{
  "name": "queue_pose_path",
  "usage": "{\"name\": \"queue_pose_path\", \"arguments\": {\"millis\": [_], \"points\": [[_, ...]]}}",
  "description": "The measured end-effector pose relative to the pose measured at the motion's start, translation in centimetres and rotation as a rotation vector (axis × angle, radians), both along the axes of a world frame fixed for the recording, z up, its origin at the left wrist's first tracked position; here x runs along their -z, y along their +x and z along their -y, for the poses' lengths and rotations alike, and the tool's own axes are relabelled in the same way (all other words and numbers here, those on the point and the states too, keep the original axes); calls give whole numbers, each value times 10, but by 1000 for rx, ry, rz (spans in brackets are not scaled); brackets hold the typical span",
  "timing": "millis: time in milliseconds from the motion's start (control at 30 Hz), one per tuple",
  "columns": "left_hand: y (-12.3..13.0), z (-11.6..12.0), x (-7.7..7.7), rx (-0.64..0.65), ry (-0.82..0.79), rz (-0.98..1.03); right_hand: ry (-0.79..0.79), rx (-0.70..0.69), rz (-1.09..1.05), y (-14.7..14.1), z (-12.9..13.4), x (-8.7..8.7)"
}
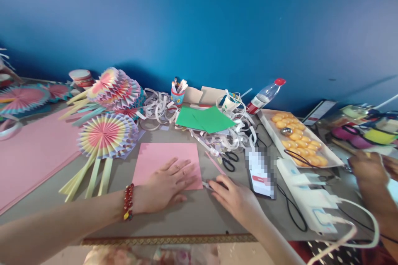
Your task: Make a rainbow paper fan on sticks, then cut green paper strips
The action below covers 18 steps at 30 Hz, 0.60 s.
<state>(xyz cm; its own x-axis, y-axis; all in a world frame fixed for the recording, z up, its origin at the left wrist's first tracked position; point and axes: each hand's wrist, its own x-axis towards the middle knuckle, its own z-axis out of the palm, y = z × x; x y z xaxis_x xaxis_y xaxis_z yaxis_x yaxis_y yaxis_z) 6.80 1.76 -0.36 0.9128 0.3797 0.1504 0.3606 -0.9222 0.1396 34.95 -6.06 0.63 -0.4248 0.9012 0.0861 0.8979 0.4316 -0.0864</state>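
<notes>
Left hand [169, 179] lies flat on pink paper [161, 155]

The pink sheet [164, 154] was a plain piece of paper with straight sides. It lay flat, with its lower part partly covered. A thin pink strip [215, 163] lay slanted just right of the sheet. A small, pale tool [206, 185], mostly hidden, was by the sheet's bottom right corner.

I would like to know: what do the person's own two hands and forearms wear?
The left hand is ungloved; a bracelet of dark red beads with a yellow piece circles its wrist. The right hand is also ungloved, with no bracelet visible. No sleeves show on either forearm.
</notes>
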Motion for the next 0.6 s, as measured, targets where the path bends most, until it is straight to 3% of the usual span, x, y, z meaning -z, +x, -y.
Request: {"name": "queue_pose_path", "arguments": {"millis": [167,367,600], "points": [[3,-1,18,-39,-29,40,-19,-14,-56,1,4,-3],[10,-9,6,-55,-95,37,17,9,-3,2,-2,-1],[11,-12,7,85,-94,12,9,7,29,7,1,8]]}}
